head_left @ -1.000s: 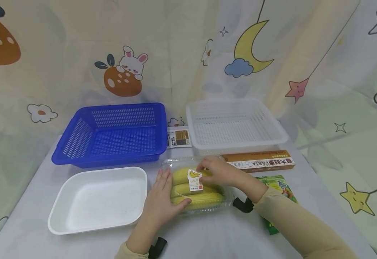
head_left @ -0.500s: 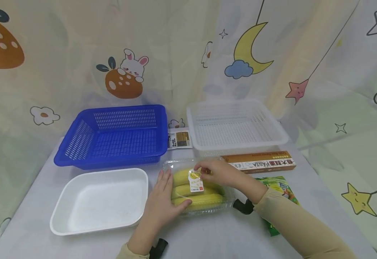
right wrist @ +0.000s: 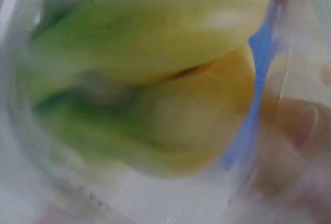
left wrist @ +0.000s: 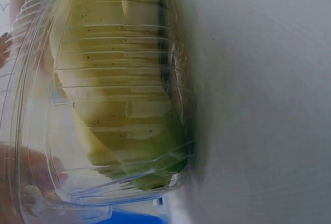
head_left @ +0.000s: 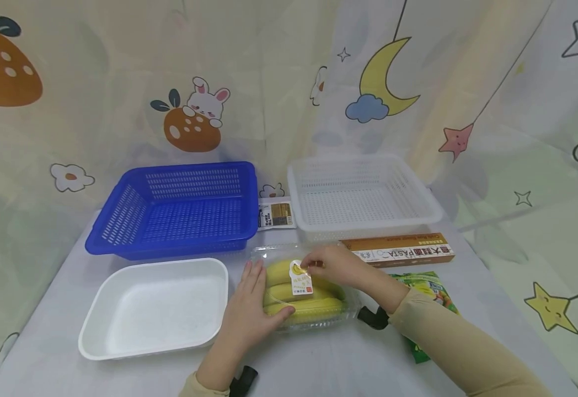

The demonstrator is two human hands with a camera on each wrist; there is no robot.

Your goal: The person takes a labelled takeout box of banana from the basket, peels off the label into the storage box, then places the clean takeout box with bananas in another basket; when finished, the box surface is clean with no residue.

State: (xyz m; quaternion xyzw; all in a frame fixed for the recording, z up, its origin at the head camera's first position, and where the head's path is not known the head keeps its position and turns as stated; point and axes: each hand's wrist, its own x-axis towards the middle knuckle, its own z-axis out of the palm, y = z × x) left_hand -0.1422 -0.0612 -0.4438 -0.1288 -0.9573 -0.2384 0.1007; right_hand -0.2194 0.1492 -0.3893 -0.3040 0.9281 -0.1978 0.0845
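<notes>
Yellow bananas (head_left: 301, 310) lie inside a clear plastic clamshell box (head_left: 274, 252) at the middle of the table. A white label (head_left: 301, 282) with a banana picture sits on its lid. My left hand (head_left: 246, 311) rests on the box's left end, fingers straight and thumb along the near side. My right hand (head_left: 336, 267) reaches over from the right, its thumb and index finger pinching the label's upper right edge. Green-tipped bananas (left wrist: 119, 89) show through the ribbed box wall in the left wrist view. The right wrist view is blurred, with bananas (right wrist: 170, 105) under the plastic.
Behind stand a blue basket (head_left: 190, 245) and a white basket (head_left: 368, 225), with a small packet (head_left: 275, 214) between them. A white tray (head_left: 152, 350) is at left. A pasta box (head_left: 403, 251) and a green packet (head_left: 425, 282) lie at right, the packet partly under the sleeve.
My right fingertips have shifted slightly about the label's upper edge. My left hand stays on the box, and the box has kept its place.
</notes>
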